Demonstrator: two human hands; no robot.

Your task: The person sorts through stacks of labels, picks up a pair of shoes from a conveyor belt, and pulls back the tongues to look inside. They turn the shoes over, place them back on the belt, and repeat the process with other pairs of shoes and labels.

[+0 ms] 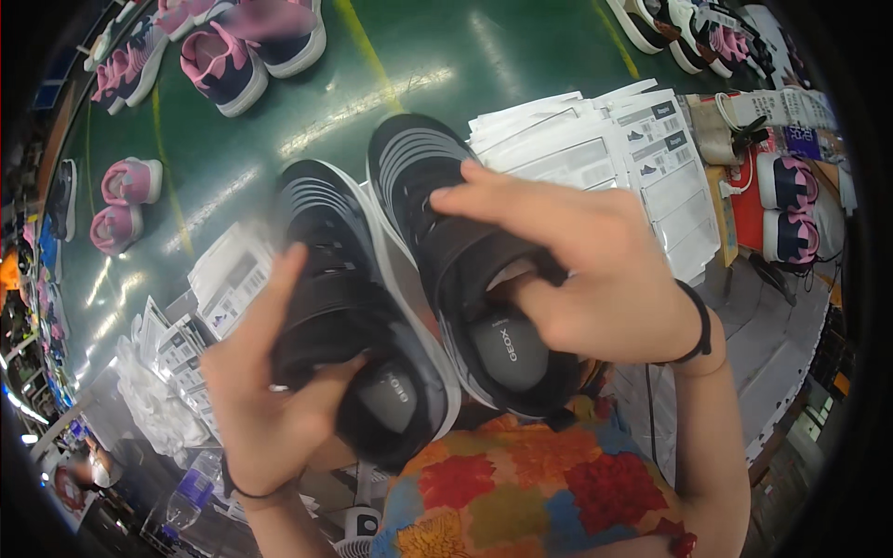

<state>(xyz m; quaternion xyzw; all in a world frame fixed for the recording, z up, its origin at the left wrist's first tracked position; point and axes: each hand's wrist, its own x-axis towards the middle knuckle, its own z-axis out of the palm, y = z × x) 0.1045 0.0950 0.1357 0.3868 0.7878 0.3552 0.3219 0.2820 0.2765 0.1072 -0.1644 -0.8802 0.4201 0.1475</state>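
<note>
A pair of black sneakers with grey stripes on the toes and pale soles is held up side by side, toes pointing away from me. My left hand [270,381] grips the left sneaker [321,246], its thumb in the shoe opening and a finger along the outer side. My right hand [586,260] holds the right sneaker [414,163] the same way, thumb inside the opening and fingers over the strap and upper. Grey insoles show inside both. The left hand is slightly blurred.
Beyond lies a green surface [307,102] with yellow lines, bearing pink and navy sneakers [223,70]. Stacks of printed white label sheets [651,158] lie at the right, more at the left. Crumpled white tissue [158,405] and a plastic bottle [193,493] are at lower left.
</note>
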